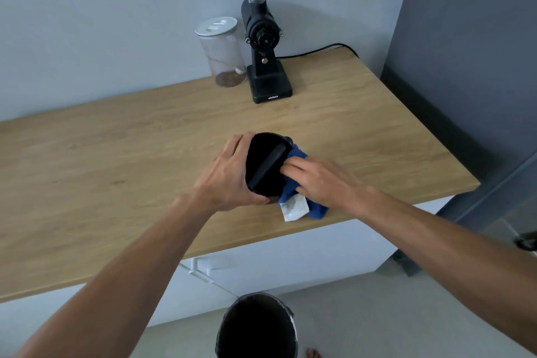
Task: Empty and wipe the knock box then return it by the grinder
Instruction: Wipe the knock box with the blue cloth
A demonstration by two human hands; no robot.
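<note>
The black round knock box with its knock bar across the mouth is tilted toward me near the front of the wooden counter. My left hand grips its left side. My right hand presses a blue cloth with a white label against the box's right side; the fingers are slightly blurred. The black coffee grinder with a clear hopper stands at the back of the counter, well apart from the box.
A clear jar with a white lid stands left of the grinder. The grinder's black cable runs right along the wall. A black bin sits on the floor below the counter's front edge. A dark grey wall bounds the right side.
</note>
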